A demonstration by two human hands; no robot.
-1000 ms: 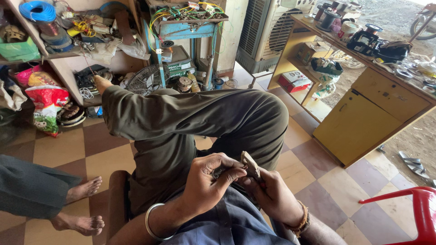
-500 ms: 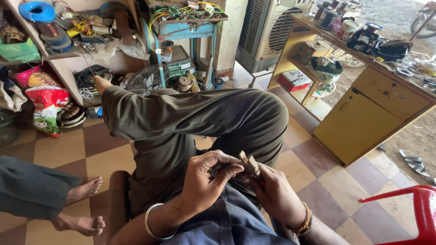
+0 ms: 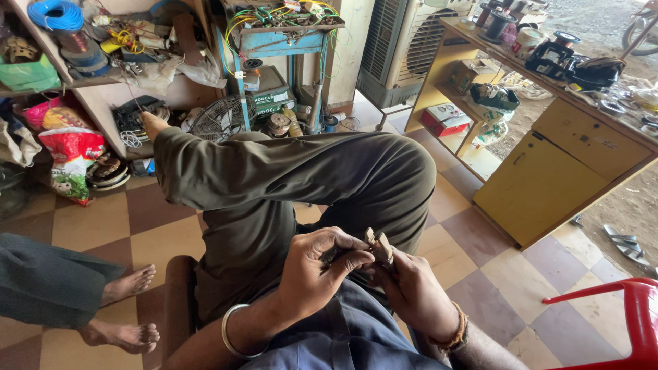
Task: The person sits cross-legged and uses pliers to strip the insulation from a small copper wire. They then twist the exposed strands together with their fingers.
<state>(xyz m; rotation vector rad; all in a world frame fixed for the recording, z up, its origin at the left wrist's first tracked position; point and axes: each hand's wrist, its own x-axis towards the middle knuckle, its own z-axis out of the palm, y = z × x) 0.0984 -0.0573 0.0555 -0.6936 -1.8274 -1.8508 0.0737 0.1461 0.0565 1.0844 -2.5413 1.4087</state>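
Head view | my left hand (image 3: 322, 270) and right hand (image 3: 411, 294) both pinch a small brown part (image 3: 379, 245), held over my lap by my crossed leg (image 3: 288, 171) | checkered tile floor (image 3: 110, 219) below | cluttered shelves (image 3: 89, 62) left, blue stand (image 3: 281, 38) ahead, yellow cabinet (image 3: 548, 178) right | red chair (image 3: 617, 315) beside me | another person's bare feet (image 3: 123, 308) left

A floor of brown and cream checkered tiles (image 3: 103, 223) carries a round wire fan guard (image 3: 221, 118) and a red and white printed plastic sack (image 3: 70, 161). A red plastic chair (image 3: 617, 322) and a pair of bare feet (image 3: 123, 308) also rest on it.
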